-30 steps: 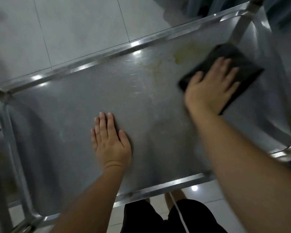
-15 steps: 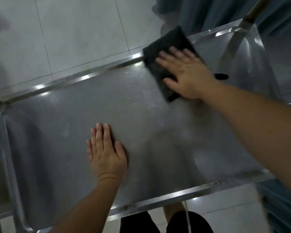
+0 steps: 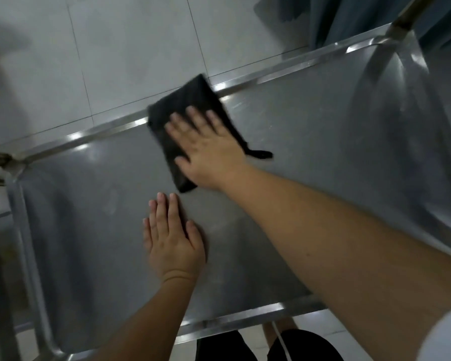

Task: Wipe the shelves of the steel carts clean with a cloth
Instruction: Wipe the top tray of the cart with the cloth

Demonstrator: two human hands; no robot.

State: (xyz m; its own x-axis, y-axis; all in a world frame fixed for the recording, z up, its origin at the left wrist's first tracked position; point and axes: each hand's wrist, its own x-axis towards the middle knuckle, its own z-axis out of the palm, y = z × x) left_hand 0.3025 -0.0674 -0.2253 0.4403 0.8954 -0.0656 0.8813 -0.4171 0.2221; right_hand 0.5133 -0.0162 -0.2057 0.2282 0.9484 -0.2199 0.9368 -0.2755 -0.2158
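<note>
Top shelf (image 3: 310,157) of a steel cart, seen from above, mid-wipe. The right hand (image 3: 208,152) lies flat on a folded black cloth (image 3: 185,110), fingers straight and spread, pressing it to the steel; nothing is curled round the cloth, so the grip is wide and the cloth is held by pressure alone. The cloth sits at the far rim (image 3: 110,126) of the shelf, its far corner overlapping the rail, with a small loop or tag trailing near the wrist. The left hand (image 3: 171,238) rests palm-down, fingers straight, on the bare steel nearer the person, just beside the cloth's near corner; it holds nothing and appears to steady the cart. Pale floor tiles (image 3: 130,56) show beyond the rim.

To do this step well, it seems best to keep the palm's weight even across the cloth, run overlapping strokes along the rail so the corner seam is reached, and shift the bracing hand before wiping the patch beneath it.
</note>
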